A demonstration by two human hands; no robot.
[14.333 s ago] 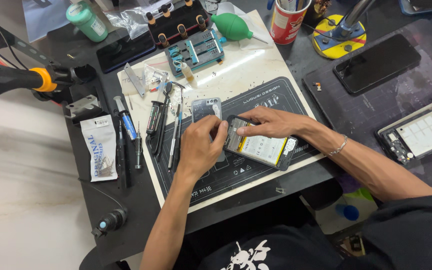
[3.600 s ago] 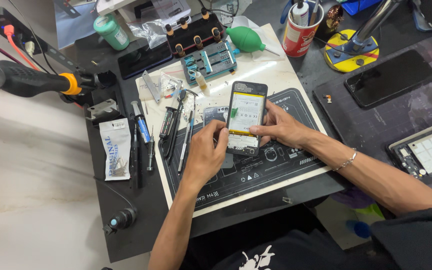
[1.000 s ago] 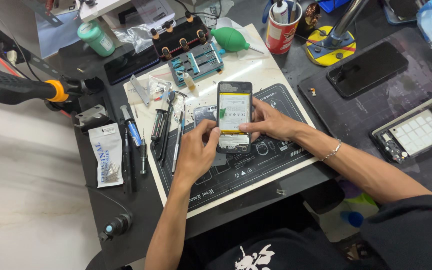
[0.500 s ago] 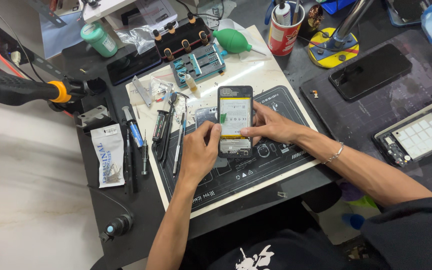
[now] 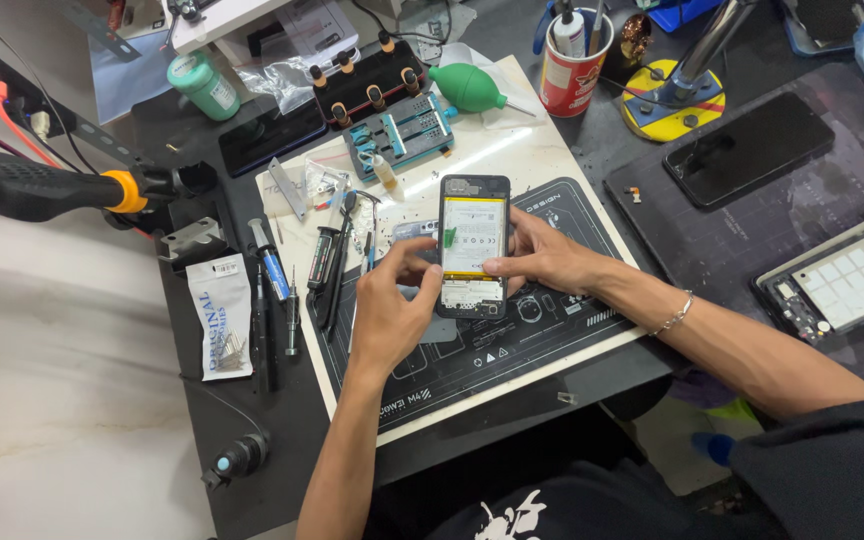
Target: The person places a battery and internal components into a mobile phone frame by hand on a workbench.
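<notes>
Closest in, the left hand (image 5: pixel 392 315) and the right hand (image 5: pixel 542 260) meet over a black work mat (image 5: pixel 552 340) that lies on a white board (image 5: pixel 512 160). Between them they hold an opened phone (image 5: pixel 473 245), back cover off, its yellow-edged battery facing up. The left fingers are curled, with thumb and fingertips pinching the phone's left edge near its lower half. The right fingers are bent around the right edge, thumb pressed on the face just below the battery. The phone stands lengthwise, raised a little above the mat.

Just left of the left hand, screwdrivers (image 5: pixel 287 300) and tweezers (image 5: pixel 337 260) lie in a row. Further left sits a small packet (image 5: pixel 220 315), and beyond it a black tool with an orange collar (image 5: pixel 52 188). At the far edge are a green air blower (image 5: pixel 472 88), a red cup (image 5: pixel 572 65) and a green bottle (image 5: pixel 204 85). Off to the right lies a dark phone (image 5: pixel 749 148), face up.
</notes>
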